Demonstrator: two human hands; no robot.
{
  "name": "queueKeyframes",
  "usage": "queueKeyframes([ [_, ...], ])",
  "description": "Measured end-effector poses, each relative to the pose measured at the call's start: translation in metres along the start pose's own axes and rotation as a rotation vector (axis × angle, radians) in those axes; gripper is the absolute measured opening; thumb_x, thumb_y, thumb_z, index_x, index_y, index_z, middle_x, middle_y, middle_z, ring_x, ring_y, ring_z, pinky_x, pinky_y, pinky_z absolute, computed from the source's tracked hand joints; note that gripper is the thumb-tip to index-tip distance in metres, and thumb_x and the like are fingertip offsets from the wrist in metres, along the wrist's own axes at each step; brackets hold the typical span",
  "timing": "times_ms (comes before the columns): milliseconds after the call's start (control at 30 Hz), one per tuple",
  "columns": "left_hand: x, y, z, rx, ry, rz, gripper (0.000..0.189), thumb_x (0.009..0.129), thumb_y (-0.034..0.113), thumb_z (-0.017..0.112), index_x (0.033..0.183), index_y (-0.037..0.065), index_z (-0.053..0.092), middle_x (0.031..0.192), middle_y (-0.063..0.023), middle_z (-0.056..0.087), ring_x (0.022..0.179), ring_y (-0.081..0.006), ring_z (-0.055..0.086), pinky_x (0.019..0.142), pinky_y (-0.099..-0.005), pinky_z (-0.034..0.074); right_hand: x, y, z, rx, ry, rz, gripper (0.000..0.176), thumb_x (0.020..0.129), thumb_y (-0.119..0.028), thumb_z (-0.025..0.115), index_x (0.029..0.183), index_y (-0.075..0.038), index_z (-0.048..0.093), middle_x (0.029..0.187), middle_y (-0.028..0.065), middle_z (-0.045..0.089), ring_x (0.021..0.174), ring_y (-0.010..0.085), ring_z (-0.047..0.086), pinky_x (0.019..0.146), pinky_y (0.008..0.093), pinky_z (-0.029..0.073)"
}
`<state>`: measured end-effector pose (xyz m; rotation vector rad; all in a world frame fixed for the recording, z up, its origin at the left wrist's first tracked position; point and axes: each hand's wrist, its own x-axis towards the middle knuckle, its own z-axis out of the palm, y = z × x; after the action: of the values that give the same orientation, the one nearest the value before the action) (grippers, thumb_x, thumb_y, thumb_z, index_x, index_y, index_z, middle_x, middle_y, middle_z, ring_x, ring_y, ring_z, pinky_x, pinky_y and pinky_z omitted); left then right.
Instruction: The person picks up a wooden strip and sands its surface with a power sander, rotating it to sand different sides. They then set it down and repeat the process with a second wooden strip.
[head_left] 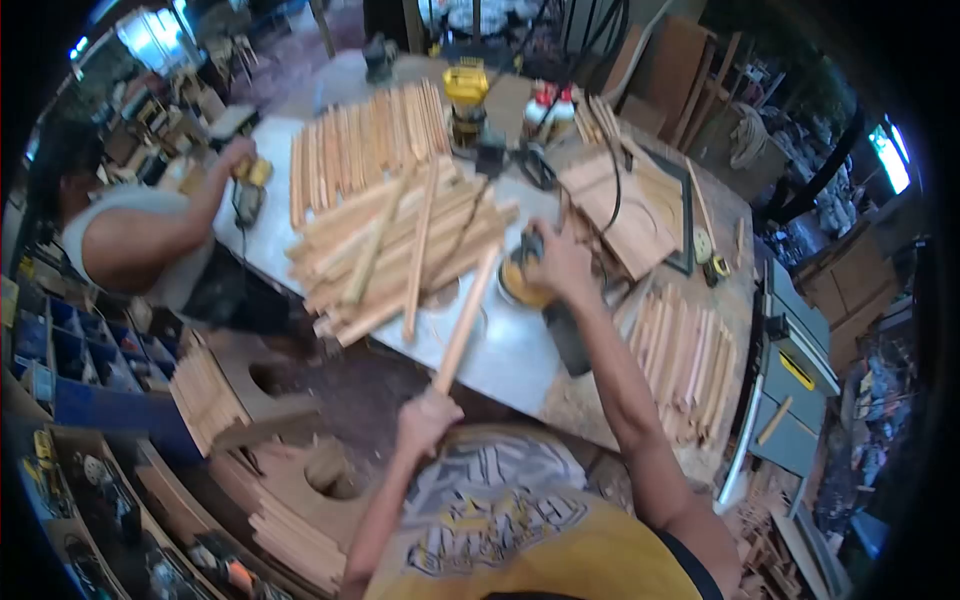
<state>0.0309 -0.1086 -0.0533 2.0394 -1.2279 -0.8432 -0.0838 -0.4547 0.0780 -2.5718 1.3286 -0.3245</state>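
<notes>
My left hand (pixel 430 415) is closed round the near end of a wooden strip (pixel 468 325), which slants up and away over the table's front edge. My right hand (pixel 562 262) grips a yellow and black power sander (pixel 522 278), just right of the strip's far end. Whether the sander touches the strip I cannot tell. A loose pile of wooden strips (pixel 390 250) lies left of the held strip, with a neater row of strips (pixel 360 140) behind it. More strips (pixel 685 360) lie to the right of my right forearm.
At the left a co-worker (pixel 140 225) holds another power tool (pixel 248 200) at the table (pixel 270 150). Wooden panels (pixel 620 210), a tape measure (pixel 716 268) and a yellow tool (pixel 465 88) lie farther back. Dark cords run across the tabletop. A table saw (pixel 790 400) stands right.
</notes>
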Motion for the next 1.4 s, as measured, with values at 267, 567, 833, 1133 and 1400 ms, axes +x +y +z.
queueKeyframes([
  [267,0.011,0.014,-0.003,-0.105,-0.009,-0.462,0.038,0.074,0.026,0.079,0.102,0.0,0.075,0.099,-0.0245,0.074,0.097,-0.0392,0.073,0.084,-0.0455,0.057,-0.024,0.005,-0.085,0.026,0.035,-0.009,0.073,0.071,-0.032,0.083,0.138,-0.025,0.053,0.111,0.0235,0.061,0.1,0.0449,0.068,0.087,0.0503,0.055],
  [567,0.029,0.011,-0.031,0.183,-0.089,-0.521,0.038,0.076,0.032,0.082,0.102,0.004,0.077,0.102,-0.0252,0.074,0.099,-0.0418,0.072,0.087,-0.0494,0.057,-0.041,0.004,-0.036,0.031,-0.09,-0.052,0.08,0.07,-0.034,0.082,0.141,-0.02,0.049,0.119,0.025,0.059,0.098,0.0458,0.068,0.087,0.0515,0.057],
  [833,0.049,0.009,-0.05,0.29,-0.113,-0.594,0.042,0.08,0.035,0.075,0.101,-0.001,0.077,0.105,-0.0287,0.073,0.103,-0.0427,0.071,0.091,-0.0499,0.056,-0.03,-0.034,-0.004,0.066,-0.229,-0.173,0.073,0.069,-0.035,0.08,0.137,-0.021,0.055,0.116,0.0212,0.062,0.104,0.0438,0.067,0.091,0.0501,0.055],
  [1133,0.056,0.009,-0.064,0.267,-0.199,-0.565,0.043,0.078,0.035,0.075,0.101,-0.001,0.076,0.109,-0.0283,0.073,0.106,-0.0414,0.071,0.095,-0.0501,0.056,-0.025,-0.057,0.025,-0.031,-0.291,-0.284,0.074,0.07,-0.036,0.083,0.137,-0.023,0.055,0.115,0.0205,0.058,0.093,0.0454,0.067,0.082,0.0538,0.056],
  [1400,0.062,-0.004,-0.052,0.304,-0.151,-0.538,0.041,0.076,0.033,0.073,0.099,-0.001,0.077,0.103,-0.0281,0.074,0.102,-0.0415,0.072,0.093,-0.0498,0.057,-0.049,-0.076,0.019,-0.028,-0.284,-0.376,0.077,0.072,-0.061,0.081,0.137,-0.027,0.058,0.115,0.025,0.052,0.079,0.0465,0.068,0.072,0.0533,0.058],
])
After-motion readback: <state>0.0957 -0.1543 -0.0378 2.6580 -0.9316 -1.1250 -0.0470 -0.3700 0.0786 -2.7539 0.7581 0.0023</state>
